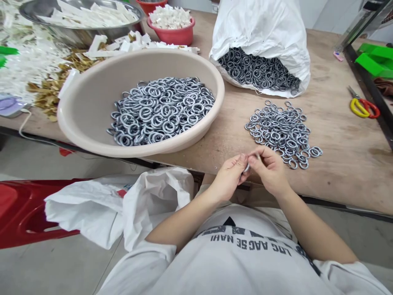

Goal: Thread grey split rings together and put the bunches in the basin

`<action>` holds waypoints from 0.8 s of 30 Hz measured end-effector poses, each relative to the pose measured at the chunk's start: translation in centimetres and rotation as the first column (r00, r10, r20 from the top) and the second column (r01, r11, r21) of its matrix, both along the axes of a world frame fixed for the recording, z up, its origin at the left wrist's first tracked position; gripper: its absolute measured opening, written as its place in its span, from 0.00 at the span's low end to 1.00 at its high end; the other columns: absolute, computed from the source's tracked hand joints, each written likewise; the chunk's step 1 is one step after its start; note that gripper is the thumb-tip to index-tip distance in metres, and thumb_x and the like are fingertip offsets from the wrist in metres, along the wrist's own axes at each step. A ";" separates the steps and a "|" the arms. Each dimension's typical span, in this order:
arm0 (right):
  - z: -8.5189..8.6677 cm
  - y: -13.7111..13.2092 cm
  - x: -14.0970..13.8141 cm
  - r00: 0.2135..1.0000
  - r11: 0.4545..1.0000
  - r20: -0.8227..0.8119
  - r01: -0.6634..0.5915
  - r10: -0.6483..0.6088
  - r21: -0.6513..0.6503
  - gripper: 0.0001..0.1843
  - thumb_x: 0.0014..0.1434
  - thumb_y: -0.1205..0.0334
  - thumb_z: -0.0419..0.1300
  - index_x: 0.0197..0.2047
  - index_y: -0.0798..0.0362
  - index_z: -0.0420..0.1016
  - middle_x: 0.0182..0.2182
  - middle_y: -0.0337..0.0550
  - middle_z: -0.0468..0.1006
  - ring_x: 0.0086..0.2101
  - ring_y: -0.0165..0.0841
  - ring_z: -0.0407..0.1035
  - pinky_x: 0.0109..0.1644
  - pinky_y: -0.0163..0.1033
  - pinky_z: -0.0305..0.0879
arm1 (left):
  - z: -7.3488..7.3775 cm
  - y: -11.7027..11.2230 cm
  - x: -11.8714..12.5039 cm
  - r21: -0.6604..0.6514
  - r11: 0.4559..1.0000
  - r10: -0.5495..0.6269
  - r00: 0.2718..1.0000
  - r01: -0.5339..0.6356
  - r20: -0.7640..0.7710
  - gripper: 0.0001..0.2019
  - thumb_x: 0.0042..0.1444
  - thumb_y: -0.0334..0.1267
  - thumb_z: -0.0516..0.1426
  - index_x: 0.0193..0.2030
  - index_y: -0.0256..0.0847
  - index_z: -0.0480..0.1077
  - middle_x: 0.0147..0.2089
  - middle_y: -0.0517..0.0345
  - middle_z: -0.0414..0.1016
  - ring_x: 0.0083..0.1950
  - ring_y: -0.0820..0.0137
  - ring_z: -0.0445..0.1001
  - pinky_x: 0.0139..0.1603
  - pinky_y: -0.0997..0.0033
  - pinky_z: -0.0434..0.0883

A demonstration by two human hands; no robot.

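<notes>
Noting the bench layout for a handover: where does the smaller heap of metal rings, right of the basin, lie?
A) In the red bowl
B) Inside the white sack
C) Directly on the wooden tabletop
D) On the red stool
C: the loose metal rings sit straight on the wooden tabletop, with no container under them.

Basin (196,131) wall bars way left. Ring pile (282,131) right of basin, narrow gap between. Sack (260,20) beyond gap, blocks farther reach. Red tub (172,35), steel tray (82,35), white scraps (123,46) crowd behind basin.
</notes>
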State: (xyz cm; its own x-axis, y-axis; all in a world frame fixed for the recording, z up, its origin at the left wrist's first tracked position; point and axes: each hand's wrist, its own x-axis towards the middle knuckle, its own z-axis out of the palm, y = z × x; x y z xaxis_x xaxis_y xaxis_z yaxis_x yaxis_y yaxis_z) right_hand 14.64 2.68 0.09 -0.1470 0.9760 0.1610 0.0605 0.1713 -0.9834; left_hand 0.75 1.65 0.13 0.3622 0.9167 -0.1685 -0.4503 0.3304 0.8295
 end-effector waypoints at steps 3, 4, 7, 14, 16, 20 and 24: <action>0.8 0.0 0.7 0.994 0.999 0.108 0.011 -0.016 0.042 0.14 0.66 0.49 0.59 0.36 0.51 0.71 0.28 0.36 0.70 0.29 0.29 0.63 0.35 0.36 0.61 | 0.1 -0.1 -0.2 0.026 0.999 0.026 1.000 -0.026 0.002 0.26 0.59 0.59 0.58 0.26 0.38 0.59 0.21 0.66 0.55 0.20 0.81 0.51 0.20 0.79 0.49; 1.1 -0.3 0.8 0.979 0.995 0.203 -0.003 -0.018 0.101 0.14 0.66 0.50 0.58 0.36 0.51 0.71 0.29 0.36 0.69 0.30 0.29 0.63 0.35 0.36 0.59 | 0.1 -0.1 -0.3 0.015 0.999 0.042 0.999 -0.042 0.004 0.26 0.59 0.59 0.58 0.25 0.38 0.59 0.21 0.66 0.55 0.20 0.81 0.50 0.20 0.80 0.49; 2.1 -1.5 0.9 0.871 0.954 0.489 -0.111 -0.041 0.278 0.14 0.68 0.52 0.57 0.35 0.52 0.71 0.28 0.37 0.68 0.30 0.29 0.62 0.35 0.37 0.54 | 0.1 0.0 -0.6 -0.036 0.995 0.095 0.995 -0.095 0.018 0.26 0.57 0.59 0.59 0.26 0.38 0.60 0.21 0.67 0.55 0.20 0.82 0.50 0.20 0.80 0.49; 2.3 -2.5 0.1 0.734 0.932 0.673 -0.181 -0.084 0.313 0.19 0.70 0.51 0.53 0.29 0.52 0.65 0.26 0.37 0.65 0.28 0.29 0.60 0.33 0.38 0.50 | 0.2 -0.4 -0.6 -0.071 0.990 0.123 0.990 -0.118 0.068 0.25 0.56 0.57 0.62 0.26 0.39 0.58 0.21 0.69 0.53 0.20 0.82 0.49 0.21 0.80 0.51; 1.8 -1.6 0.7 0.734 0.953 0.671 -0.118 -0.104 0.278 0.22 0.70 0.49 0.51 0.27 0.51 0.63 0.24 0.36 0.65 0.27 0.29 0.60 0.32 0.37 0.49 | 0.2 -0.7 -0.8 -0.004 0.997 0.071 0.996 -0.071 0.050 0.25 0.58 0.57 0.60 0.25 0.38 0.59 0.20 0.68 0.53 0.20 0.82 0.49 0.21 0.79 0.50; 1.5 1.9 2.2 0.673 0.969 0.703 0.093 -0.230 0.228 0.25 0.71 0.43 0.46 0.30 0.50 0.68 0.24 0.38 0.68 0.28 0.32 0.64 0.33 0.37 0.51 | 0.3 -1.1 -1.6 0.069 0.998 -0.019 0.999 0.016 0.039 0.26 0.62 0.57 0.56 0.24 0.38 0.59 0.19 0.66 0.55 0.19 0.81 0.51 0.21 0.77 0.48; 1.9 6.7 1.8 0.409 0.947 0.859 0.051 -0.309 0.316 0.21 0.66 0.42 0.53 0.43 0.51 0.75 0.38 0.47 0.78 0.36 0.38 0.69 0.35 0.39 0.53 | 0.4 -0.6 -2.2 0.012 0.994 0.111 0.994 -0.111 0.027 0.24 0.61 0.57 0.57 0.27 0.37 0.64 0.20 0.63 0.64 0.19 0.81 0.56 0.21 0.78 0.51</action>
